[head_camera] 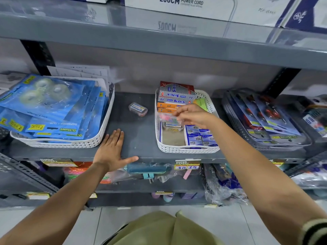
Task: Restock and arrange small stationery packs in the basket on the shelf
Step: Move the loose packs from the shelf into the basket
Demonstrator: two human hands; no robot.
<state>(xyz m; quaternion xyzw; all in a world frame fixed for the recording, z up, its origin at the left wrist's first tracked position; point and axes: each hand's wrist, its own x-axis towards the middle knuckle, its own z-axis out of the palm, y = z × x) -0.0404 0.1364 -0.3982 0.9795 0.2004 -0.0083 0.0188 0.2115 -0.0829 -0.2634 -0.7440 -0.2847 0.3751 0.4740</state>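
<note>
A white perforated basket [187,149] stands on the grey shelf [138,131], right of centre. It holds stacked Softek boxes [174,96], orange boxes [168,106], blue staple packs [200,137] and a clear case [172,126]. My right hand [193,115] hovers over the basket's middle, fingers pinched on a small clear pack with pink and green pieces [167,117]. Flat on the shelf's front edge lies my left hand [111,151], fingers apart and holding nothing. Another small clear pack [138,109] lies loose on the shelf between the baskets.
A white basket [70,142] of blue tape dispenser packs sits at the left. A grey basket [247,138] of carded tools stands at the right. Power cord boxes [180,6] fill the shelf above; bagged goods lie on the shelf below.
</note>
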